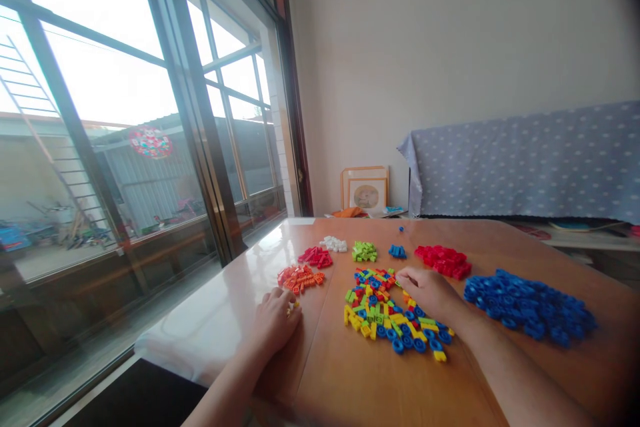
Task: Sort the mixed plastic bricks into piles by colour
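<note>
Right hand (pixel 429 292) is down on the mixed pile of bricks (pixel 387 317), palm low, fingers curled and reaching toward the pile's far left edge, where the fingertips (pixel 403 275) touch the bricks; whether it has pinched 1 up, I cannot tell. That pile sits in the middle of the wooden table (pixel 350 380), a jumble of yellow, blue, green and red pieces spreading from under the hand toward the near edge. Left hand (pixel 274 321) rests on the table to the left of it, fingers folded loosely inward, with a small yellow piece (pixel 294 307) showing at the fingertips; it looks tucked against them, though the grip itself is hidden. Just beyond that hand lies the orange pile (pixel 301 277), close to the knuckles but apart from them. Farther back, a row of sorted heaps: the pink-red pile (pixel 315 257), the white pile (pixel 334 244), the green pile (pixel 365 251), a small blue pile (pixel 397 251) and a bigger red pile (pixel 443 260). Off to the right, well clear of the right wrist, a broad spread of blue round pieces (pixel 530 308). 1 lone blue bit (pixel 401 229) sits behind the row. Big window (pixel 125 147) on the left, a cloth-covered bench (pixel 525 160) behind.
</note>
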{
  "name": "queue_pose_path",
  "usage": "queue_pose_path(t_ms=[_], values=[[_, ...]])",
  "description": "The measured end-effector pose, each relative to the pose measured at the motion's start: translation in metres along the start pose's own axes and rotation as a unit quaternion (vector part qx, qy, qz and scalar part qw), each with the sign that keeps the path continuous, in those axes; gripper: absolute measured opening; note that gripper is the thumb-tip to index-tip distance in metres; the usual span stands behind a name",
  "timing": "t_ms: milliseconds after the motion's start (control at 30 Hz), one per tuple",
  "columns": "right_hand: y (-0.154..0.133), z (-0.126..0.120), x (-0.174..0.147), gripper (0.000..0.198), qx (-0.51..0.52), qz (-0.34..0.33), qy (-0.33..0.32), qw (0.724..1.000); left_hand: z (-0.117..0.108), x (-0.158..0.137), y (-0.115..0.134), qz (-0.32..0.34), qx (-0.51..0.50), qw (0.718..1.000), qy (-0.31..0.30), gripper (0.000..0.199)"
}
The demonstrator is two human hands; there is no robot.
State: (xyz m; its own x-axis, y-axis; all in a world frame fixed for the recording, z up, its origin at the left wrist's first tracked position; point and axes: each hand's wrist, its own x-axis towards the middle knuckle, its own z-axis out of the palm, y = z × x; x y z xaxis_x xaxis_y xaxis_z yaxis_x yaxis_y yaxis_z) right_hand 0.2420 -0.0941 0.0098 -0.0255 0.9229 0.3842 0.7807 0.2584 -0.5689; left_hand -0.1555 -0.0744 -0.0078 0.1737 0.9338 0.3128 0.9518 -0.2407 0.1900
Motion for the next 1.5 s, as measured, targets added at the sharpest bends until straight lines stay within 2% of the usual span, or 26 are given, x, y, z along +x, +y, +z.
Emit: queue_pose_path(t_ms=[233, 500, 833, 1133, 1233, 1333, 1433, 1500], values=[[-0.002, -0.001, -0.001, 0.039, -0.010, 0.005, -0.002, 1.000, -0.002, 0.003, 0.003, -0.011, -0.001, 0.999, -0.033, 0.026], [0.002, 0.000, 0.000, 0.040, -0.018, 0.006, -0.003, 1.000, 0.005, 0.011, -0.009, -0.050, 0.011, 0.999, -0.016, 0.031], [0.002, -0.002, 0.000, 0.040, -0.001, 0.011, 0.005, 1.000, 0.004, 0.008, -0.007, -0.039, 0.013, 0.999, -0.011, 0.028], [0.005, -0.001, 0.002, 0.039, 0.000, 0.011, 0.013, 1.000, 0.004, 0.006, -0.002, -0.021, 0.029, 0.999, -0.007, 0.037], [0.007, -0.002, 0.001, 0.040, -0.001, 0.011, 0.022, 1.000, 0.001, 0.003, 0.004, -0.020, 0.040, 0.999, 0.021, 0.039], [0.008, -0.004, 0.002, 0.041, 0.011, 0.010, 0.038, 0.999, -0.006, 0.001, 0.014, -0.004, 0.047, 0.995, 0.085, 0.037], [0.009, -0.006, 0.003, 0.040, 0.021, 0.012, 0.056, 0.998, -0.014, 0.004, 0.032, 0.028, 0.024, 0.991, 0.129, 0.036], [0.010, -0.007, 0.003, 0.040, 0.027, 0.014, 0.064, 0.997, -0.018, 0.010, 0.048, 0.058, -0.012, 0.989, 0.138, 0.036]])
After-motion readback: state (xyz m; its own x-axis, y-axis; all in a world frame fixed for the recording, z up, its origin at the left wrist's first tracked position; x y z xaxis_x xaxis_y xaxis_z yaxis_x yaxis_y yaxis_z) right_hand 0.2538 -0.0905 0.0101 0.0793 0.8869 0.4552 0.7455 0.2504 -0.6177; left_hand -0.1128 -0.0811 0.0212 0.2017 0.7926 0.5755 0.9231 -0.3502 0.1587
